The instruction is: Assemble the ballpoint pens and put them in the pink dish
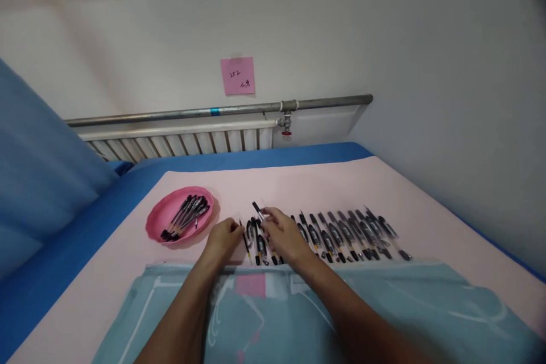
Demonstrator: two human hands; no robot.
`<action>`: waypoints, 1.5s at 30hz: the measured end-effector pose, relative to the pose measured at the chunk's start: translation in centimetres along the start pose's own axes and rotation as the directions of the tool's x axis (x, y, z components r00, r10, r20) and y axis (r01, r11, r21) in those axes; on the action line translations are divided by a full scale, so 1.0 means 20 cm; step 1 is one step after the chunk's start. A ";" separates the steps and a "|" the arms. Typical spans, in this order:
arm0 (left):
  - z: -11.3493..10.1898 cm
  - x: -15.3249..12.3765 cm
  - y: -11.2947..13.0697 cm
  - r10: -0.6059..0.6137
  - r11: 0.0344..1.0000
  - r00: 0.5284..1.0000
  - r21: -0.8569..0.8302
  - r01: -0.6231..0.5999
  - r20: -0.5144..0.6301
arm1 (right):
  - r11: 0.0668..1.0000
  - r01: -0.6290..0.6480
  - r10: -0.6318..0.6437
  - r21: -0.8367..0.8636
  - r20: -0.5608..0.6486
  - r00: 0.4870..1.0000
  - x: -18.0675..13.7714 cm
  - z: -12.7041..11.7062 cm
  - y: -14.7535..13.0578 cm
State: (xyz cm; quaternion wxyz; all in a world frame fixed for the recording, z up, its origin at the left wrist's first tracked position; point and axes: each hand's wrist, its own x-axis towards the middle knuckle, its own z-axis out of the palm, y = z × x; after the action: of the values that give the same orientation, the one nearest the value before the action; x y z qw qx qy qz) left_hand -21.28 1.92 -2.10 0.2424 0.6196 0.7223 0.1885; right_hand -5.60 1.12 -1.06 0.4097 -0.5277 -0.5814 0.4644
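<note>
My left hand [225, 240] is closed in a pinch at the upper part of a thin pen refill [246, 243], dark above and yellowish near its lower end. My right hand [284, 236] grips a clear pen barrel with a black end [256, 207], which points up and to the left. Beneath and beside my right hand lie black pen caps [261, 245], and more loose pen parts [341, 234] run in a long row to the right. The undersides of my right fingers are partly hidden.
A pink dish [154, 217] with several black-ended pens [187, 219] stands left of my hands. Pink cloth [264, 182] covers the blue surface [294, 154]. A teal patterned cloth [367, 301] lies at the near edge. Behind are a radiator [183, 145] and a pipe [247, 109].
</note>
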 end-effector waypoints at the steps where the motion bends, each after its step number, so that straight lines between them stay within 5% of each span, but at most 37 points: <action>1: 0.01 0.01 0.00 -0.004 0.998 1.000 0.063 0.004 -0.003 | 0.999 0.034 -0.035 -0.036 -0.016 0.999 0.00 -0.01 0.00; 6: 0.00 0.00 0.02 -0.016 0.965 1.000 0.263 0.012 0.012 | 0.988 0.104 -0.106 -0.113 -0.016 0.994 0.00 -0.01 0.01; 11: -0.06 -0.01 0.03 -0.034 0.923 0.999 0.383 0.021 0.027 | 1.000 0.009 -0.009 -0.006 0.010 1.000 -0.01 0.00 -0.01; 17: -0.07 -0.01 0.02 -0.055 0.916 0.996 0.401 0.020 0.076 | 0.982 -0.025 0.025 0.188 0.003 1.000 -0.01 0.00 -0.02; 27: -0.09 -0.01 -0.03 -0.084 0.927 0.996 0.367 0.072 0.016 | 0.991 -0.060 0.053 0.123 0.055 0.997 -0.04 0.00 -0.06; 33: -0.08 0.00 -0.05 -0.093 0.968 0.995 0.236 0.085 0.025 | 0.999 -0.008 0.005 0.051 0.065 0.998 -0.02 0.01 -0.02; 39: -0.10 -0.01 -0.04 -0.071 0.988 0.997 -0.133 0.073 0.022 | 0.996 0.083 -0.082 -0.018 0.053 0.995 -0.02 0.01 0.00; 41: -0.12 -0.01 -0.03 -0.055 0.875 0.998 -0.481 0.050 0.004 | 0.990 0.125 -0.121 -0.068 0.061 0.991 -0.03 0.01 -0.03; 43: -0.14 -0.01 -0.02 -0.057 0.587 0.998 -0.809 0.015 -0.023 | 0.978 0.180 -0.173 -0.107 0.075 0.982 -0.05 0.01 -0.05; 45: -0.16 -0.01 -0.03 -0.070 0.286 0.997 -0.958 -0.008 -0.029 | 0.966 0.226 -0.217 -0.125 0.086 0.972 -0.06 0.02 -0.06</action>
State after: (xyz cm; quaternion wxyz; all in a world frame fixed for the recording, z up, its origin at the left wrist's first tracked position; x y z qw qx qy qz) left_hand -23.60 1.69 0.25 0.5442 0.3316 0.4862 0.5979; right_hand -6.17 -0.17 0.08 0.4016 -0.4687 -0.6810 0.3941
